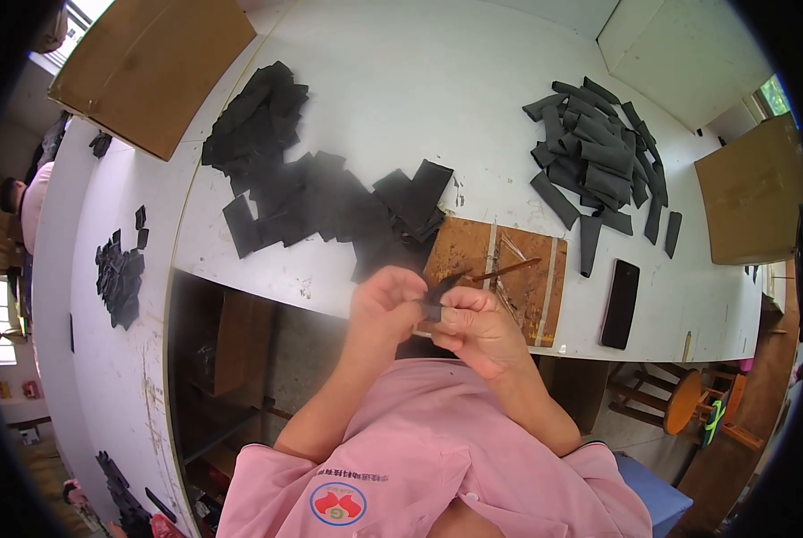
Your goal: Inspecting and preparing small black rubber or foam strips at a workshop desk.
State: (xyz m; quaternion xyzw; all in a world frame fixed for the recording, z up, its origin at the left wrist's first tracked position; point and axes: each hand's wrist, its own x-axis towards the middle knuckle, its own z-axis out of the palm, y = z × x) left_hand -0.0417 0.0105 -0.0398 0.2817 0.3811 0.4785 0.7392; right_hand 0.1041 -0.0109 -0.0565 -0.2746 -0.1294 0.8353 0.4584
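Note:
Between my two hands, just over the table's front edge, is a small black fabric piece (432, 311). My left hand (388, 305) pinches its left side, and my right hand (480, 327) pinches its right side. Behind them lies a brown, worn board (545, 296) with pale strips and dark smears. A thin reddish-brown stick (509, 269) rests across the board. Flat black fabric pieces (303, 202) spread in a loose pile to the left, reaching close to my left hand. At the far right is a heap of narrow, folded-looking black strips (599, 152).
A black phone (620, 303) lies right of the board on the white table (375, 99). Cardboard boxes stand at the back left (155, 72) and right (751, 193). A wooden stool (662, 403) is below the right side. Another person (38, 206) sits far left.

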